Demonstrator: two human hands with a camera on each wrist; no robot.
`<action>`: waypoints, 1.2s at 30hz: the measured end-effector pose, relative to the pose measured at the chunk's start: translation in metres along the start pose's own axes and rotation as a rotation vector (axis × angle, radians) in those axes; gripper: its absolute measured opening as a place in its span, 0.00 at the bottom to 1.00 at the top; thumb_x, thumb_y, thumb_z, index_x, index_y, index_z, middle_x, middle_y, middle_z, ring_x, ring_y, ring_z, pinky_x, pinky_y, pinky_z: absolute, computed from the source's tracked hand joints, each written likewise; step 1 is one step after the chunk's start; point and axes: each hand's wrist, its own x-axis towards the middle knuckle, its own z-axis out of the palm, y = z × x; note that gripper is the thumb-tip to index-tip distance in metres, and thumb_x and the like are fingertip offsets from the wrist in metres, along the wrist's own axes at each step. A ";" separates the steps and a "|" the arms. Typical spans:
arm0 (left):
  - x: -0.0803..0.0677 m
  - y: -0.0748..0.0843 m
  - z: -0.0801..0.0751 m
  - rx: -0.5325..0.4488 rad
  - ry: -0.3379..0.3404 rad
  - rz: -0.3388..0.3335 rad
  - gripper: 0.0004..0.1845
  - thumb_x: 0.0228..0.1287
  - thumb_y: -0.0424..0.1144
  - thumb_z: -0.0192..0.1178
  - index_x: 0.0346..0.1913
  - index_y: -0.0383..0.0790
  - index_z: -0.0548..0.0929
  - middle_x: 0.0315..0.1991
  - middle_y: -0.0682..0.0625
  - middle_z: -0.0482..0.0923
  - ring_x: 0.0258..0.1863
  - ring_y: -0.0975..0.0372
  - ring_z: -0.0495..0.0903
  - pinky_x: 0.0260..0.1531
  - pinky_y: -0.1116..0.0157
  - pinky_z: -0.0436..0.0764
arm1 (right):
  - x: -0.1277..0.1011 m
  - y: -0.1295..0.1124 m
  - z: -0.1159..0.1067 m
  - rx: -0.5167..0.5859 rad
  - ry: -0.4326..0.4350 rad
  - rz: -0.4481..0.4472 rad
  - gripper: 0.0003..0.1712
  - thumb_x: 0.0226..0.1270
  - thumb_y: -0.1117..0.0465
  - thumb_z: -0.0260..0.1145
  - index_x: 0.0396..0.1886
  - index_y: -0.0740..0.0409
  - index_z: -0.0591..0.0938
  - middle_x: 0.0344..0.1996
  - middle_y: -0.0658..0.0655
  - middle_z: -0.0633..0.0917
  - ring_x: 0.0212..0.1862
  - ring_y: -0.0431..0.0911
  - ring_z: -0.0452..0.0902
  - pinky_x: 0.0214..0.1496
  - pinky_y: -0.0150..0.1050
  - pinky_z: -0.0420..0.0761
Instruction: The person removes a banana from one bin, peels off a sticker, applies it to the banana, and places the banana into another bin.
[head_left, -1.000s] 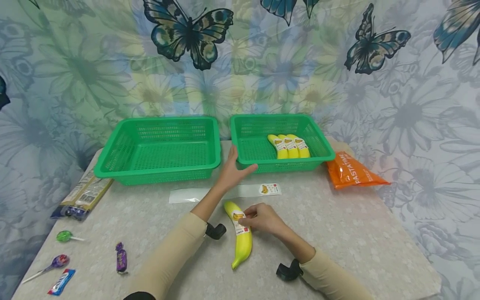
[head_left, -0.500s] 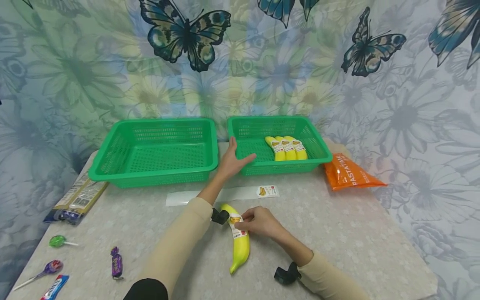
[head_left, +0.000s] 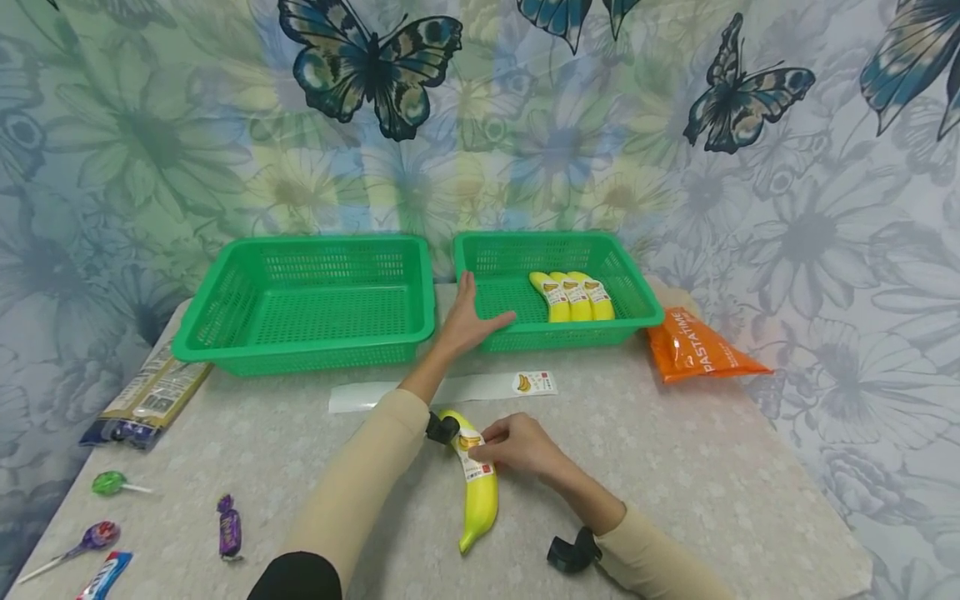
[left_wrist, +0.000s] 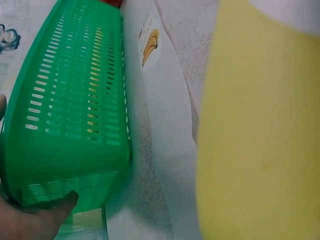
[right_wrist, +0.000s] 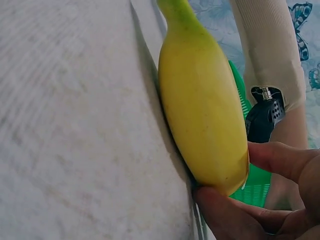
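Note:
A yellow banana (head_left: 480,508) with a white label round its upper part lies on the table before me. My right hand (head_left: 521,446) pinches it from the right at the label, and the right wrist view shows a thumb and finger on two sides of the banana. My left hand (head_left: 461,325) is at the near left corner of the right green basket (head_left: 570,335). Its fingers point up along the rim and its thumb stretches to the right. Three labelled bananas (head_left: 576,304) lie side by side in that basket.
Another green basket (head_left: 300,362) stands to the left. A white strip with a banana label (head_left: 534,383) lies before the baskets. An orange bag (head_left: 701,346) is at the right. At the left lie a gold packet (head_left: 150,400), lollipops (head_left: 110,482) and wrapped sweets (head_left: 229,529).
My left forearm has reached slightly further forward, and its wrist camera now overlaps the banana's upper end. The right hand keeps its hold. The head view has shifted a little.

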 end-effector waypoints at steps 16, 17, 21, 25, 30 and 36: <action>0.002 -0.004 -0.001 -0.014 -0.001 -0.015 0.63 0.53 0.63 0.66 0.79 0.43 0.36 0.80 0.54 0.27 0.79 0.51 0.39 0.75 0.46 0.54 | 0.002 0.004 -0.014 0.109 -0.035 0.036 0.23 0.52 0.54 0.77 0.43 0.66 0.86 0.30 0.54 0.87 0.27 0.41 0.81 0.30 0.35 0.84; 0.001 -0.004 -0.001 -0.019 -0.003 -0.019 0.63 0.53 0.63 0.66 0.79 0.43 0.35 0.80 0.54 0.26 0.79 0.51 0.38 0.75 0.45 0.54 | 0.002 0.003 -0.016 0.112 -0.034 0.043 0.23 0.52 0.54 0.77 0.43 0.66 0.86 0.30 0.55 0.87 0.27 0.41 0.82 0.31 0.35 0.85; 0.000 -0.004 -0.001 -0.031 -0.010 -0.031 0.65 0.53 0.63 0.67 0.78 0.43 0.32 0.79 0.56 0.22 0.79 0.51 0.35 0.75 0.45 0.53 | 0.001 0.001 -0.028 0.131 -0.027 0.074 0.24 0.53 0.55 0.77 0.45 0.67 0.85 0.33 0.56 0.87 0.29 0.41 0.83 0.34 0.38 0.87; -0.001 -0.004 -0.004 -0.037 -0.004 -0.032 0.65 0.54 0.62 0.67 0.78 0.41 0.33 0.79 0.56 0.21 0.79 0.50 0.35 0.75 0.45 0.53 | 0.001 -0.005 -0.045 0.145 -0.017 0.091 0.25 0.54 0.55 0.76 0.47 0.67 0.85 0.38 0.59 0.87 0.31 0.43 0.84 0.37 0.41 0.88; -0.001 -0.004 -0.005 -0.063 -0.016 -0.037 0.63 0.55 0.60 0.67 0.78 0.41 0.32 0.79 0.56 0.21 0.79 0.51 0.34 0.75 0.44 0.53 | 0.000 -0.014 -0.076 0.134 -0.015 0.104 0.27 0.56 0.54 0.75 0.50 0.68 0.84 0.45 0.61 0.85 0.36 0.44 0.84 0.42 0.43 0.88; -0.001 -0.003 -0.004 -0.092 -0.032 -0.038 0.64 0.55 0.60 0.67 0.78 0.41 0.31 0.79 0.54 0.21 0.79 0.52 0.33 0.75 0.46 0.52 | 0.000 -0.026 -0.115 0.116 -0.053 0.079 0.30 0.59 0.53 0.73 0.56 0.69 0.81 0.51 0.65 0.84 0.42 0.46 0.85 0.48 0.45 0.87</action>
